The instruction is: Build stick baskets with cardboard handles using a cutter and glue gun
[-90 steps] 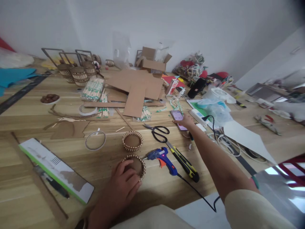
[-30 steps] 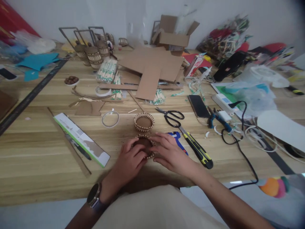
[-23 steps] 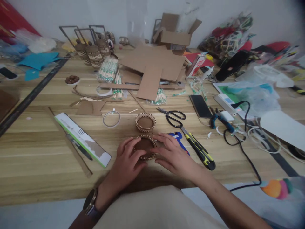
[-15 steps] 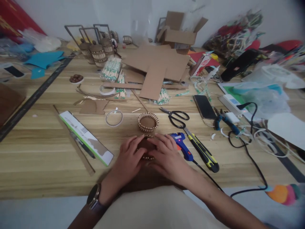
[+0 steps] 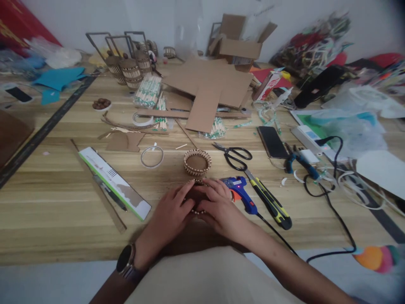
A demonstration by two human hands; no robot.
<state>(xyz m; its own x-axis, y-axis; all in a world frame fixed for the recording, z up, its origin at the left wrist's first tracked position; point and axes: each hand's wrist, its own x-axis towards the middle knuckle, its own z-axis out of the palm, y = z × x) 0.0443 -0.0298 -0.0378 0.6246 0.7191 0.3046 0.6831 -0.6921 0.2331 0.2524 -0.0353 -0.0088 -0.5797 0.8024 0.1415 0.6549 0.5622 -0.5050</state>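
Between my hands, near the table's front edge, is a round brown cardboard basket (image 5: 198, 211) with a rim of small light sticks; my fingers cover much of it. My left hand (image 5: 172, 207) is closed around its left side, thumb at the inner rim. On the right side my right hand (image 5: 218, 202) grips it, fingers bent over the rim. Just beyond stands a second, similar stick-sided ring basket (image 5: 197, 163). A blue glue gun (image 5: 242, 192) with a lit red light lies beside my right hand, touching neither basket.
Right of the baskets lie black-handled scissors (image 5: 236, 157), a yellow-black utility knife (image 5: 268, 198) and a phone (image 5: 272, 142). A tape roll (image 5: 152, 157), pen (image 5: 109, 192) and long white-green box (image 5: 115, 181) are left. Cardboard sheets (image 5: 205, 99) and bundled sticks (image 5: 148, 90) lie further back.
My right hand's fingers have shifted slightly inward over the basket, and more of its far rim shows. My left hand has barely moved.
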